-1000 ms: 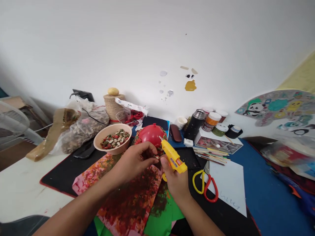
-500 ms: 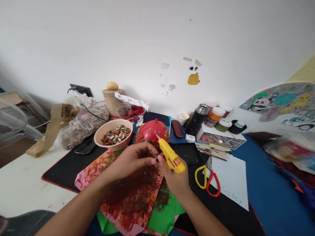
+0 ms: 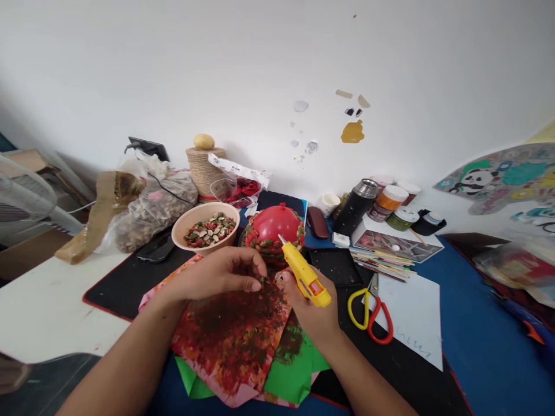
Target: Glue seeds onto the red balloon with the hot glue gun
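Observation:
My right hand (image 3: 314, 309) is wrapped around a yellow glue gun (image 3: 303, 277), its nozzle pointing up and left. A small pale piece shows at this hand's thumb tip. To the left, my left hand (image 3: 225, 273) has thumb and fingers curled together, with a small dark green shell (image 3: 262, 279) at the fingertips. Just beyond the nozzle sits a red balloon (image 3: 275, 225), its lower part ringed with red and green painted shells. A peach bowl (image 3: 180, 238) of similar shells stands behind my left hand. Paint-stained paper (image 3: 229, 346) lies beneath both hands.
Scissors (image 3: 372, 312) with yellow and red handles lie on the right, beside white paper (image 3: 420, 323), paintbrushes (image 3: 385, 259) and a black tray (image 3: 336, 268). A black flask (image 3: 358, 208) and paint jars (image 3: 392, 199) stand behind. Twine (image 3: 206, 173) and a plastic bag (image 3: 151, 202) are back left.
My left hand has moved left, away from my right thumb, opening a gap between the hands. The glue gun stays in my right hand. The view has shifted slightly.

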Action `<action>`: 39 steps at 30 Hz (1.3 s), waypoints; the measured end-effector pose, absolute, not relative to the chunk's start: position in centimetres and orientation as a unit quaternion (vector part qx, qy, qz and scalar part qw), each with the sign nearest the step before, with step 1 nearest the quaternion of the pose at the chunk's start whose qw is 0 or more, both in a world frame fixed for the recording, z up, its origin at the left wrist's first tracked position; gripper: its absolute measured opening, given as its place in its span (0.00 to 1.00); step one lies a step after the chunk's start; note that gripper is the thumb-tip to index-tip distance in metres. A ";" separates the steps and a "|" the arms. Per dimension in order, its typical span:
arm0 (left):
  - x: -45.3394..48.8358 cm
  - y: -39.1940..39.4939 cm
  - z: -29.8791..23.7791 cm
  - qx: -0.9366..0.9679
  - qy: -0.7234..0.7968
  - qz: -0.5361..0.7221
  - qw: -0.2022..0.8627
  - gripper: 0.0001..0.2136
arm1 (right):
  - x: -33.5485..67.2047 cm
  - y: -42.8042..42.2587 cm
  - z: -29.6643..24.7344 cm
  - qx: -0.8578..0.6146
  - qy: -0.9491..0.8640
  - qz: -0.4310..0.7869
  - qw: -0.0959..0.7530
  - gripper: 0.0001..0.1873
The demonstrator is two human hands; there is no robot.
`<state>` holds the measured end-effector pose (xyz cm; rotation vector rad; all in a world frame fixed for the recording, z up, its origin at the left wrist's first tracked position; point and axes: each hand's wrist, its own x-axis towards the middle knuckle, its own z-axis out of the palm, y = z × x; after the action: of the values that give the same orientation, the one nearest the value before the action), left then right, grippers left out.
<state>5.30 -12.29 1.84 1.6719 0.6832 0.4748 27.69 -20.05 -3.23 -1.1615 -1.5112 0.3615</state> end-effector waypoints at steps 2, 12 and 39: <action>4.7 -12.2 1.9 0.764 0.282 0.153 0.559 0.07 | 27.7 -20.1 -3.2 -0.491 -0.644 0.154 0.567 0.09; 5.9 -12.7 1.8 0.683 0.276 0.221 0.639 0.14 | 27.6 -20.1 -2.6 -0.464 -0.672 0.156 0.556 0.09; 7.8 -12.9 0.2 0.601 0.219 0.292 0.712 0.12 | 27.3 -20.0 -3.3 -0.476 -0.618 0.233 0.581 0.07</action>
<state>7.82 -12.91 0.22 1.3318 0.4849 0.6469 27.34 -19.98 -3.26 -1.1117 -1.4446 0.5446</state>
